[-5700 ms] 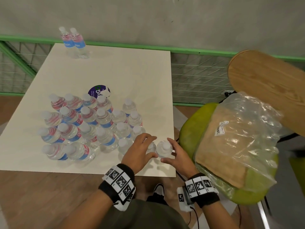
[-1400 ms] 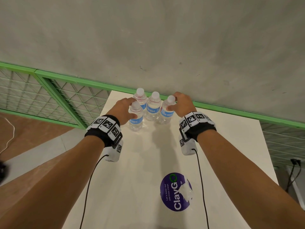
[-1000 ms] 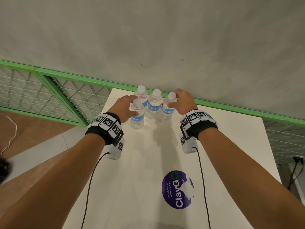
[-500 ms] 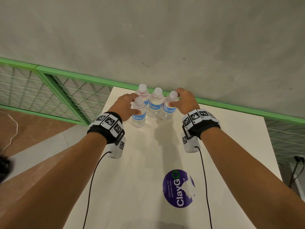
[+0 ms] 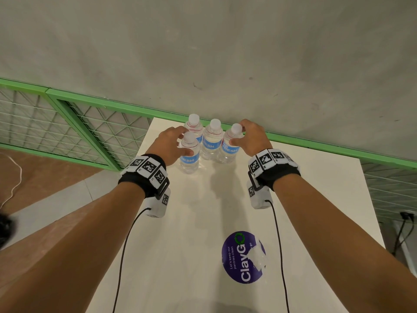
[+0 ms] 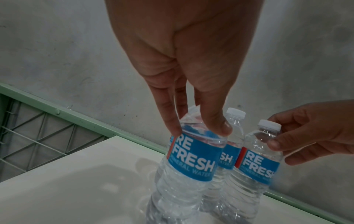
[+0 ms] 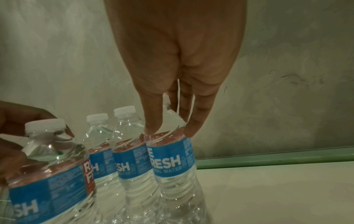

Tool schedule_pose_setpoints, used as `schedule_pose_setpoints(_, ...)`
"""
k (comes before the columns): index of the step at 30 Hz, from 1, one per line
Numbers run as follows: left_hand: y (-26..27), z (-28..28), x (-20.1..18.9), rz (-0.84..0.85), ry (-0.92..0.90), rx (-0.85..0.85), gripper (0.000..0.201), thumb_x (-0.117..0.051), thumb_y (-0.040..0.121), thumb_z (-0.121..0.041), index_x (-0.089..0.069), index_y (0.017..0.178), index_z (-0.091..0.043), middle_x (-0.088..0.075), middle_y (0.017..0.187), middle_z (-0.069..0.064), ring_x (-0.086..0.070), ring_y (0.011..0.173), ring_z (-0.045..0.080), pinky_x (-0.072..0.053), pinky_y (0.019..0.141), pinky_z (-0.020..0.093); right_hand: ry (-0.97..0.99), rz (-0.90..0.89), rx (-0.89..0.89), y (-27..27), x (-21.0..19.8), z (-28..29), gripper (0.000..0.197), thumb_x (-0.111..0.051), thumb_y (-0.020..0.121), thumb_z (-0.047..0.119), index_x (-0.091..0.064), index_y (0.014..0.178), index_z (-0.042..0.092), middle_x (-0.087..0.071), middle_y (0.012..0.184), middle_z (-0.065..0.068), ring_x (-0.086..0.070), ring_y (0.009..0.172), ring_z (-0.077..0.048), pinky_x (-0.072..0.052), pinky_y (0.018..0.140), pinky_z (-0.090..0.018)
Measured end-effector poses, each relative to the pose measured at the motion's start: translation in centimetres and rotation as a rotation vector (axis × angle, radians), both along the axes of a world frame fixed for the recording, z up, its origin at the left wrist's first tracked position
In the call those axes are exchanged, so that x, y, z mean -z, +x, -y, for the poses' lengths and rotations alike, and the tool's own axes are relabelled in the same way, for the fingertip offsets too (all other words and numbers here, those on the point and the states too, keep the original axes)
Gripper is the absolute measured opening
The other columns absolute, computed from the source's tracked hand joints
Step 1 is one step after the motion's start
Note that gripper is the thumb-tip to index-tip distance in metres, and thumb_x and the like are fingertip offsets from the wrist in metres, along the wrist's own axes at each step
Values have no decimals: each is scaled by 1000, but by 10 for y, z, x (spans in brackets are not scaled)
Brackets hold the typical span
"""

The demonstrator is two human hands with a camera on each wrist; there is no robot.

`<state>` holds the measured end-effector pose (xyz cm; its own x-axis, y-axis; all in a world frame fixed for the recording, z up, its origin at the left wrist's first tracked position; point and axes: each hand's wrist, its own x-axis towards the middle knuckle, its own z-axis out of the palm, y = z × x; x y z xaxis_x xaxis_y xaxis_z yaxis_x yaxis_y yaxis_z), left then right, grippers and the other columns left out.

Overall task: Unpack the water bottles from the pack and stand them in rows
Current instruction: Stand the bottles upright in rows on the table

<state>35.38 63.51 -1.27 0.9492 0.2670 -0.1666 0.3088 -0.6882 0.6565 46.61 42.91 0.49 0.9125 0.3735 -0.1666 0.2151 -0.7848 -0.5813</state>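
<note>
Four clear water bottles with blue labels and white caps stand together at the far end of the white table [image 5: 293,222]. My left hand [image 5: 180,143] grips the front-left bottle [image 5: 189,159] by its shoulder; in the left wrist view my left hand [image 6: 199,131] has its fingertips on that bottle [image 6: 191,160]. My right hand [image 5: 238,135] pinches the rightmost bottle [image 5: 229,152] below its cap; in the right wrist view my right hand [image 7: 171,131] holds that bottle [image 7: 172,160]. Both held bottles stand upright on the table. Two free bottles [image 5: 212,141] [image 5: 194,124] stand behind and between them.
A green-framed wire fence [image 5: 90,132] and a grey wall [image 5: 225,53] run right behind the bottles. A round purple sticker [image 5: 243,258] lies on the near part of the table. The table's left edge drops to a brown floor [image 5: 45,177]. The pack is out of view.
Since 5.7 s ago both hands carried a bottle each from the near cluster to the far end, beside the two standing there. Over the last second the hands stay on them.
</note>
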Motion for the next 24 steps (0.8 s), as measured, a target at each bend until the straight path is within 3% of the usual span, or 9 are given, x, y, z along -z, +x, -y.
schedule_pose_setpoints(6, 0, 0, 1, -6, -4, -3, 60, -79, 71, -25, -49, 123, -17, -56, 119, 7, -57, 102, 26, -48, 91, 44, -21, 12, -2, 2, 3, 0, 46, -74, 77, 18, -53, 116, 5, -59, 116, -15, -56, 106, -31, -42, 82, -33)
schedule_pose_setpoints(9, -7, 1, 0, 4, -57, -30, 69, -80, 70, -23, -44, 129, -20, -52, 123, 8, -56, 103, 24, -47, 90, 39, -36, -4, 14, -4, 3, 2, 56, -74, 77, 22, -48, 124, 6, -53, 125, -15, -52, 113, -32, -40, 86, -33)
schedule_pose_setpoints(12, -27, 6, -2, 72, -65, -64, 80, -79, 71, -26, -35, 138, -21, -43, 133, 10, -49, 116, 28, -43, 97, 41, -59, -30, 57, -21, -11, 11, 72, -74, 77, 28, -39, 134, 3, -40, 136, -18, -46, 122, -32, -37, 95, -33)
schedule_pose_setpoints(15, -53, 20, -8, 173, 31, -33, 71, -73, 77, -29, -36, 137, -18, -37, 138, 9, -40, 126, 26, -38, 102, 39, -137, -52, -39, -55, -39, 25, 65, -72, 79, 30, -44, 131, 2, -45, 135, -17, -46, 125, -30, -37, 95, -31)
schedule_pose_setpoints(19, -95, 58, -19, 251, 55, 171, 43, -65, 81, -34, -52, 119, -18, -48, 124, 6, -46, 117, 24, -41, 99, 42, -296, -174, -270, -120, -74, 52, 66, -69, 79, 44, -45, 135, 17, -46, 138, -3, -49, 117, -19, -35, 88, -26)
schedule_pose_setpoints(21, -121, 87, -25, 140, 19, 356, 33, -63, 84, -36, -56, 112, -20, -53, 115, 2, -50, 107, 19, -45, 91, 40, -366, -286, -419, -163, -86, 69, 63, -68, 78, 48, -45, 132, 24, -49, 134, 3, -50, 105, -13, -35, 83, -25)
schedule_pose_setpoints(24, -165, 131, -37, -179, -36, 728, 30, -61, 86, -41, -58, 109, -23, -55, 110, -6, -52, 97, 11, -45, 85, 31, -494, -477, -679, -222, -95, 100, 59, -71, 77, 44, -48, 129, 28, -52, 127, 9, -50, 103, -10, -39, 83, -23)
